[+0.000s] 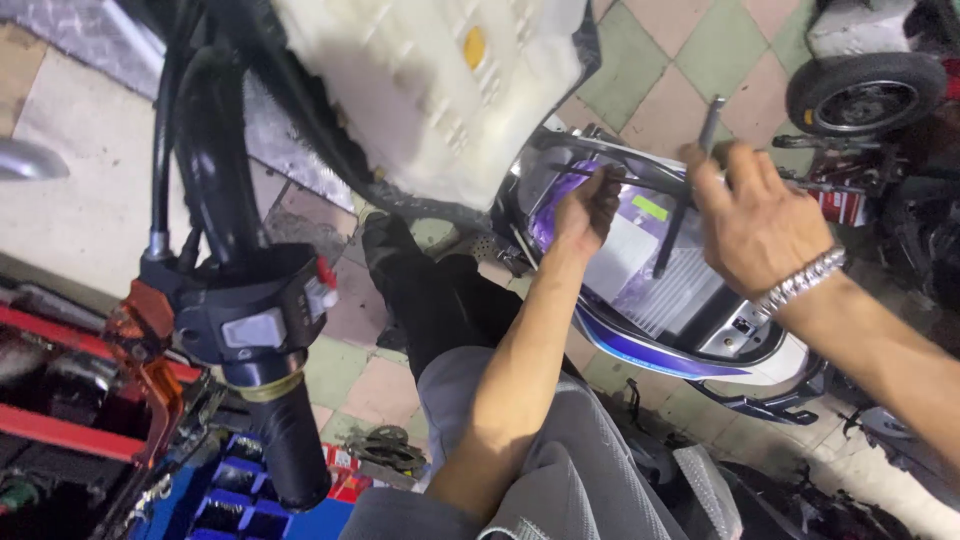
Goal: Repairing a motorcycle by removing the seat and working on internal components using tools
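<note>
- Checkered floor tiles (700,60) surround a purple-and-white scooter (650,330).
- Right hand (755,225) closes around a dark metal rod (685,195).
- Left hand (588,210) curls over the scooter's frame bar (640,165).

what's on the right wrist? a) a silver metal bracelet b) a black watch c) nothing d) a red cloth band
a: a silver metal bracelet circles the wrist just behind the right hand, which grips a long dark tool.
</note>
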